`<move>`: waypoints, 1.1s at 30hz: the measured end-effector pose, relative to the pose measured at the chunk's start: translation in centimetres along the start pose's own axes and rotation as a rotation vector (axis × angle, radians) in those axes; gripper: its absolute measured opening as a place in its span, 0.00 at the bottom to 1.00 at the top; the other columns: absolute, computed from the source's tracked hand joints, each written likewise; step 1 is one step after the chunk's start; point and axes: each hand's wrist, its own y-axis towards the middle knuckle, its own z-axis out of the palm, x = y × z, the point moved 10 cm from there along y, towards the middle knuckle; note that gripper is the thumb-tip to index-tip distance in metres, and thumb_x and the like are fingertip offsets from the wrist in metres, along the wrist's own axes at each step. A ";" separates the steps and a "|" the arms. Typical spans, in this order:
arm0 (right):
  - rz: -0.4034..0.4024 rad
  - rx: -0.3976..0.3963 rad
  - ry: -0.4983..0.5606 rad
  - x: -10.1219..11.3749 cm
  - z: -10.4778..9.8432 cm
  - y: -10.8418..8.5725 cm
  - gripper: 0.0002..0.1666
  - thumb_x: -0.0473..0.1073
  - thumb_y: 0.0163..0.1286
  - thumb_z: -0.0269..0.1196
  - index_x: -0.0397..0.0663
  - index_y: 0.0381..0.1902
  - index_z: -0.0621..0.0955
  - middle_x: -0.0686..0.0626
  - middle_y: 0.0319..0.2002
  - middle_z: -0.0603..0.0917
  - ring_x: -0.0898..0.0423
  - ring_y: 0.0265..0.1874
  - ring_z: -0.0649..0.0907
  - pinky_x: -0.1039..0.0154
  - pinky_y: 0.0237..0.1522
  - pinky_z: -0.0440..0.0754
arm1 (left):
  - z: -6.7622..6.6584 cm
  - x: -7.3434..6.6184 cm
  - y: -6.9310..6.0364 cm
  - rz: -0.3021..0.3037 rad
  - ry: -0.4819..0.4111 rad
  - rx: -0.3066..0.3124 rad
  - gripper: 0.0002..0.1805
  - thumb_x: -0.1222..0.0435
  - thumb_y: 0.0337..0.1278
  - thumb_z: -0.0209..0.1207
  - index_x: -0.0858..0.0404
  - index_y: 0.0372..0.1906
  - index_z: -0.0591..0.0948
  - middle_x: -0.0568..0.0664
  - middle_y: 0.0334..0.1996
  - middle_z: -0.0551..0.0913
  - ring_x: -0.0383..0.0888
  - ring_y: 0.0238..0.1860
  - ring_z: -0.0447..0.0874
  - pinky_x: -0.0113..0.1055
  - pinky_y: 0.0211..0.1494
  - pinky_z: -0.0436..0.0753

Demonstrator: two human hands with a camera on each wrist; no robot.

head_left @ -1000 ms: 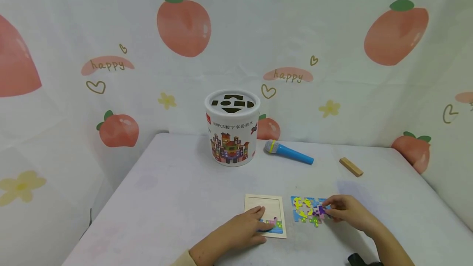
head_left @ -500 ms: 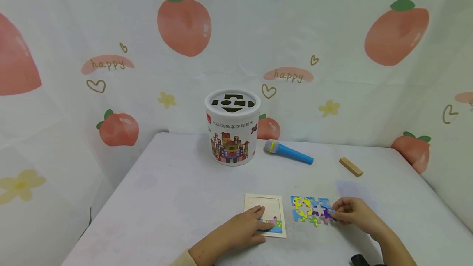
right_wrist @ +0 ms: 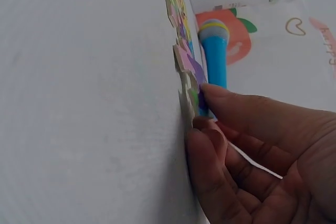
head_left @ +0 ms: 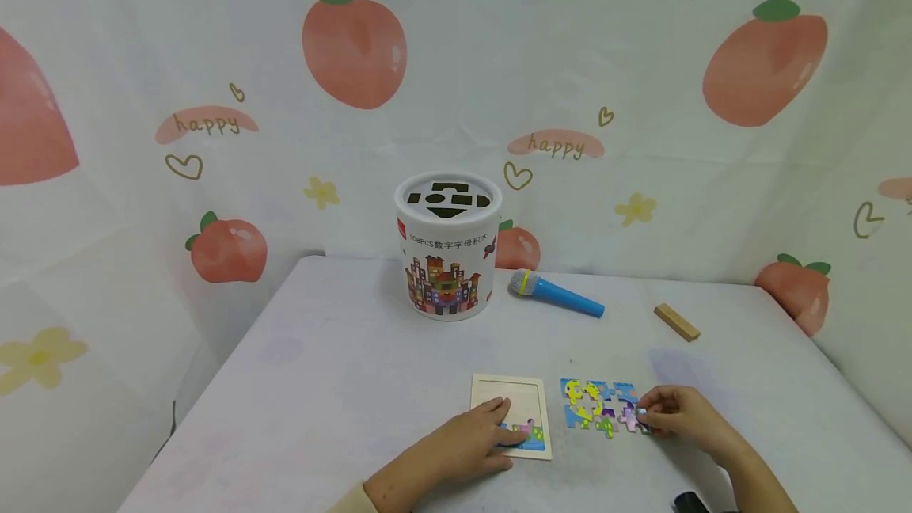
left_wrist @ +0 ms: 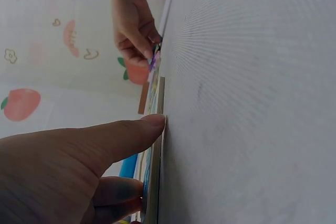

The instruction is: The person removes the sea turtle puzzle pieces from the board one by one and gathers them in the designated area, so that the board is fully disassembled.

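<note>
A shallow wooden puzzle tray [head_left: 518, 396] lies on the table, with several fitted pieces along its near edge. My left hand [head_left: 476, 440] rests on it with fingers spread, and its thumb [left_wrist: 139, 129] touches the tray's edge in the left wrist view. Right of the tray lies a cluster of colourful jigsaw pieces [head_left: 586, 404], yellow, blue, green and purple. At its right end my right hand [head_left: 682, 413] pinches a jigsaw piece [right_wrist: 195, 98] between thumb and fingers. That piece is partly hidden by the fingertips; a pink and purple piece [right_wrist: 186, 62] shows beside it.
A white block bucket [head_left: 449, 260] with shaped holes in its lid stands at the back. Right of it lie a blue toy microphone [head_left: 563, 295] and a small wooden block [head_left: 677, 322]. A black object [head_left: 689, 502] shows at the near edge, below the right forearm.
My right hand has moved a little right and nearer, from over the purple pieces to the right end of the cluster. My left hand has stayed on the tray.
</note>
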 end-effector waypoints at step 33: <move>-0.108 0.023 -0.132 1.0 0.0 -0.3 0.21 0.44 0.53 0.70 0.33 0.39 0.79 0.50 0.27 0.74 0.64 0.25 0.71 0.71 0.23 0.73 | 0.0 -0.2 0.0 0.022 -0.002 0.000 0.24 0.50 0.60 0.55 0.44 0.62 0.72 0.57 0.67 0.66 0.50 0.69 0.62 0.40 0.66 0.71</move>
